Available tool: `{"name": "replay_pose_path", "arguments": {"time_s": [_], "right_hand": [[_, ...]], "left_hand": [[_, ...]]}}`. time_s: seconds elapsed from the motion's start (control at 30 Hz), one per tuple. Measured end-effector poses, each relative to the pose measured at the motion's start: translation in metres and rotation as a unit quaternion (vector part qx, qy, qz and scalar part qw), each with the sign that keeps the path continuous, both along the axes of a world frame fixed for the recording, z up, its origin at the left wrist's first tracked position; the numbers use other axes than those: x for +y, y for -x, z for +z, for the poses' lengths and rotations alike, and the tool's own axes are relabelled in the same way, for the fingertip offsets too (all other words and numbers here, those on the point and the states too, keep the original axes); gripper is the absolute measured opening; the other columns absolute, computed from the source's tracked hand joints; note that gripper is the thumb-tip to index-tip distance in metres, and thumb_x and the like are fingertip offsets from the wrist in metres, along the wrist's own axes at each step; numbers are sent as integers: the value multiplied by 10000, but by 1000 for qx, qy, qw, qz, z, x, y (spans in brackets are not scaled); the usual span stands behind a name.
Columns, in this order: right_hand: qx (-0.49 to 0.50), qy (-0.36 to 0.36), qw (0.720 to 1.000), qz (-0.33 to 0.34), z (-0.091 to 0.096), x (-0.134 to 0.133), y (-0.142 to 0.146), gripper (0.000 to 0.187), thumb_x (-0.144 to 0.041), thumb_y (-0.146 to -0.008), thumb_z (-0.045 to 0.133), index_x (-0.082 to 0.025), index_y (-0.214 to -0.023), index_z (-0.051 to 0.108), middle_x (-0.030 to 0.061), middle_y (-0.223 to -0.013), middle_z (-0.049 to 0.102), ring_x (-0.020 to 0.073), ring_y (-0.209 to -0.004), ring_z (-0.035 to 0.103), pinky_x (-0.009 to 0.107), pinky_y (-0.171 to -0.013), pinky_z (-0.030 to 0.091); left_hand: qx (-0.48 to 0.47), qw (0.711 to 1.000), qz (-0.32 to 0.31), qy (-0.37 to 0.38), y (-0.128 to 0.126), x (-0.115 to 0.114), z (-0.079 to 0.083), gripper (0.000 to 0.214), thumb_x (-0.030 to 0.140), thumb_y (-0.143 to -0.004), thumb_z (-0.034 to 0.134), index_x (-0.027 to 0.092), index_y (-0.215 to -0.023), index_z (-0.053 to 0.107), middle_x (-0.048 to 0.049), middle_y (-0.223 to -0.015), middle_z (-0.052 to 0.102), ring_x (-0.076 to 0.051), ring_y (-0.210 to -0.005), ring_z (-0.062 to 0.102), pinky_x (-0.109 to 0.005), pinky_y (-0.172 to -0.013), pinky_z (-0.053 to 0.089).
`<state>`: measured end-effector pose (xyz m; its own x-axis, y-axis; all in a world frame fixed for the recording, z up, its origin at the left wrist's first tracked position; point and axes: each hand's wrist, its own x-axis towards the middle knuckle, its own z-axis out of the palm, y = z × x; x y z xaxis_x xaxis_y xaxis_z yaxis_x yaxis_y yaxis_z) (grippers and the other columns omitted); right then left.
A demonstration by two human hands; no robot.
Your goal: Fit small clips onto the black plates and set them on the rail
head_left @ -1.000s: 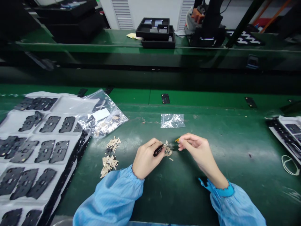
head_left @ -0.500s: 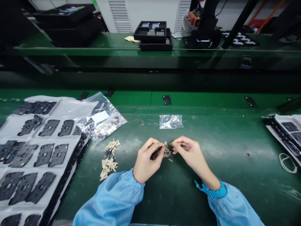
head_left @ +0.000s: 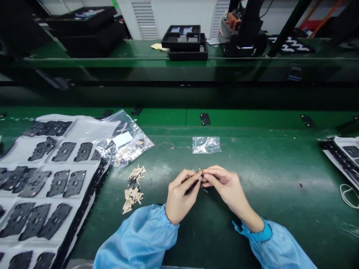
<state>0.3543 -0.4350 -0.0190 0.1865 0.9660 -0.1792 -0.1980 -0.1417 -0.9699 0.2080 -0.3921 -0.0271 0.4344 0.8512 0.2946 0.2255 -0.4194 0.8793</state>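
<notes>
- Gripping black part (head_left: 192, 187) with curled left hand (head_left: 181, 196), over green table (head_left: 209, 228) — best kept steady.
- Pinching tiny orange piece (head_left: 202, 172) with right hand (head_left: 226, 184), thumb to finger — better to go gently, with contact hidden.

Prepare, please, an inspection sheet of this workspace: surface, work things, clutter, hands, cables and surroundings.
Surface: green worktop, scuffed.
Work things: beige strips heaped beyond the left forearm; black plates in a white tray, left.
Clutter: small clear bag ahead of the hands; larger clear bag holding pieces, overlapping the tray; pale loop at right edge, cord or band unclear.
Hands: left hand holds a black part; right hand pinches a piece too small to identify; fingertips close together.
Cables: thin dark cable, upper right.
Surroundings: stacked black trays on the shelf behind.
</notes>
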Motion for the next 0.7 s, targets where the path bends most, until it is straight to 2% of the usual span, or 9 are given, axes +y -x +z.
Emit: {"name": "replay_pose_path", "arguments": {"time_s": [0.07, 0.17, 0.27, 0.37, 0.5, 0.7], "right_hand": [[16, -2, 1000, 24, 2, 1, -2, 183, -286, -789, 631, -219, -939, 710, 40, -937, 584, 148, -763, 634, 305, -682, 602], [-3, 7, 1000, 3, 4, 2, -4, 154, -288, -770, 650, -210, -884, 717, 34, -888, 562, 132, -699, 606, 273, -571, 602], [0, 26, 999, -28, 5, 3, -5, 123, -289, -735, 686, -190, -806, 703, 22, -826, 545, 120, -651, 564, 222, -450, 561], [31, 48, 998, -10, 5, 3, -4, 151, -301, -734, 688, -174, -815, 681, 12, -731, 549, 121, -641, 541, 205, -433, 539], [53, 66, 996, 12, 3, 2, -4, 179, -311, -732, 692, -158, -820, 659, -5, -624, 534, 125, -610, 528, 200, -411, 522], [27, 21, 999, -31, 4, 2, 1, 143, -307, -735, 683, -169, -742, 648, -3, -719, 496, 105, -593, 499, 194, -395, 505]], "left_hand": [[-2, 999, 18, 45, 0, 4, 2, 248, 138, -812, 569, 211, -1020, 683, -37, -853, 591, -111, -706, 570, -217, -623, 453], [-29, 979, 34, 198, 0, 11, 4, 143, 229, -803, 595, 171, -870, 708, -17, -783, 569, -74, -564, 523, -203, -515, 418], [-94, 931, 23, 352, -1, 15, 5, 161, 293, -783, 619, 152, -824, 687, 16, -663, 506, -47, -463, 423, -190, -420, 358], [-142, 885, 5, 443, -2, 14, 6, 170, 295, -757, 645, 140, -818, 675, 37, -541, 423, -72, -492, 405, -182, -405, 350], [-158, 864, -10, 479, -4, 12, 9, 164, 274, -728, 667, 125, -794, 669, 32, -528, 425, -82, -516, 408, -180, -400, 354], [-178, 865, -19, 469, -3, 12, 10, 182, 267, -731, 625, 124, -841, 652, 19, -592, 491, -84, -494, 451, -190, -381, 383]]}}
